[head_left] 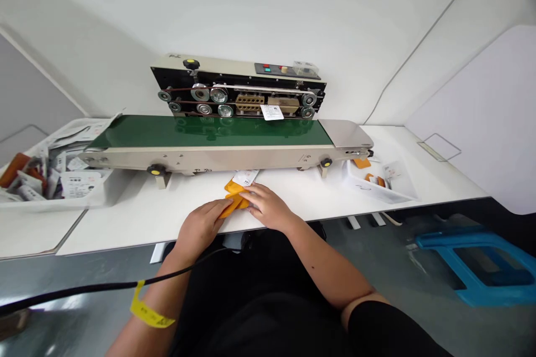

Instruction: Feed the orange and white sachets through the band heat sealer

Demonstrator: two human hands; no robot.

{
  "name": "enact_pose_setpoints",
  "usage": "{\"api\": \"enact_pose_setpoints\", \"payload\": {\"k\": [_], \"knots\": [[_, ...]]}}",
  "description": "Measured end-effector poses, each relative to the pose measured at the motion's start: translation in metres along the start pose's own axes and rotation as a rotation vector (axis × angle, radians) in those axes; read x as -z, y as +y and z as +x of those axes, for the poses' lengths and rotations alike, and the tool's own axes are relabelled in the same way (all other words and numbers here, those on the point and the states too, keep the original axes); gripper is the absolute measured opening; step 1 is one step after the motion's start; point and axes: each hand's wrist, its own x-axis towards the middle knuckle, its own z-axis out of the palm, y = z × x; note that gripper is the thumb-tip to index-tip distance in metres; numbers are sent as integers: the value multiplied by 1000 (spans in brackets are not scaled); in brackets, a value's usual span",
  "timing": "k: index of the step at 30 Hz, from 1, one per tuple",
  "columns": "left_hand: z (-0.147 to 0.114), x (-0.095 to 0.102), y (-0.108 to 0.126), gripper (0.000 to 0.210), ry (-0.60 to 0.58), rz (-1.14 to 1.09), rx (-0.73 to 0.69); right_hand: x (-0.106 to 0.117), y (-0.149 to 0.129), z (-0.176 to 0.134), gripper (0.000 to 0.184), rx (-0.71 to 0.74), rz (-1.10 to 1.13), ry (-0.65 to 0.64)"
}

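Observation:
At the table's front edge my left hand (pixel 201 227) is closed on the left end of a flat orange packet (pixel 228 210). From the right, my right hand (pixel 270 207) has its fingers on the same orange stack, thumb tucked below. Just beyond the fingers lie another orange packet (pixel 231 186) and a white printed packet (pixel 246 177), partly overlapping. How many orange pieces are stacked is hard to make out.
A band sealing machine (pixel 238 86) with a green conveyor belt (pixel 209 131) stands behind my hands; a white printed packet (pixel 272 112) is in its sealing track. White bins hold packets at left (pixel 113 192) and right (pixel 383 195). A blue stool (pixel 494 295) stands right. A black cable (pixel 84 290) crosses my left forearm.

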Motion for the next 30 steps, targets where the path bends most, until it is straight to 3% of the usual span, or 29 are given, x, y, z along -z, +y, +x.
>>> {"api": "enact_pose_setpoints", "payload": {"k": [9, 13, 16, 20, 21, 24, 26, 30], "knots": [[-13, -1, -8, 33, 80, -45, 118, 2, -1, 0, 41, 31, 98, 209], [-16, -3, -3, 26, 357, -28, 339, 8, -8, -6, 29, -55, 200, 329], [-16, 0, 0, 27, 508, -93, 491, 8, -21, -4, 27, -58, 335, 278], [-14, 12, -2, 31, 435, -231, 547, -3, -43, 7, 67, -131, 586, 166], [-13, 16, -4, 31, 388, -271, 521, -6, -48, 10, 68, -153, 634, 153], [-10, 23, -8, 29, 213, -370, 427, -19, -55, 19, 40, -180, 678, 154], [-8, 24, -9, 28, 160, -423, 402, -25, -53, 21, 30, -228, 728, 205], [-7, 19, -6, 30, 294, -532, 492, -17, -34, 16, 40, -429, 1040, 376]]}}
